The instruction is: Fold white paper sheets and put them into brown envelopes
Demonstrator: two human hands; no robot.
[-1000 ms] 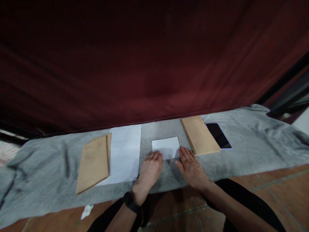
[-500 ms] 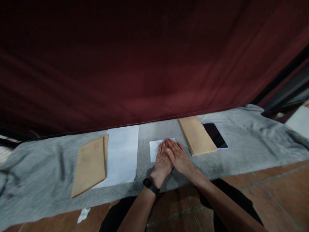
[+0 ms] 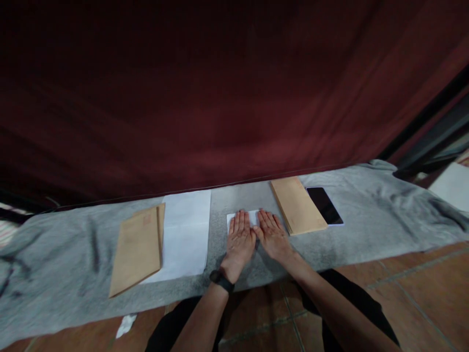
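So the small white folded paper [image 3: 253, 217] is lying on a grey blanket [image 3: 384, 215] that's spread over a tiled floor [image 3: 421, 293], roughly in the middle of the blanket's length. Both hands are pressed flat on top of it and cover most of it. Only its far edge and a strip between the hands show.

The left hand [image 3: 240, 237] sits on the paper's left half and the right hand [image 3: 273, 235] on its right half, thumbs nearly touching. The fingers [image 3: 238, 222] on both are stretched out straight and kept close together, palms down, gripping nothing. There's a black watch [image 3: 221, 281] on the left wrist.

Just right of the paper is a stack of brown envelopes [image 3: 297, 204], and a dark phone [image 3: 324, 205] lies right beside that stack on its far side from the paper. Left of the paper, with a gap of bare blanket between, is a bigger white sheet [image 3: 186, 230], and a brown envelope [image 3: 137, 249] overlaps that sheet's left edge.

Behind the paper a dark red curtain [image 3: 220, 98] hangs down to the blanket. Nearer than the paper and off to the left, a little white scrap [image 3: 126, 325] lies on the tiles.
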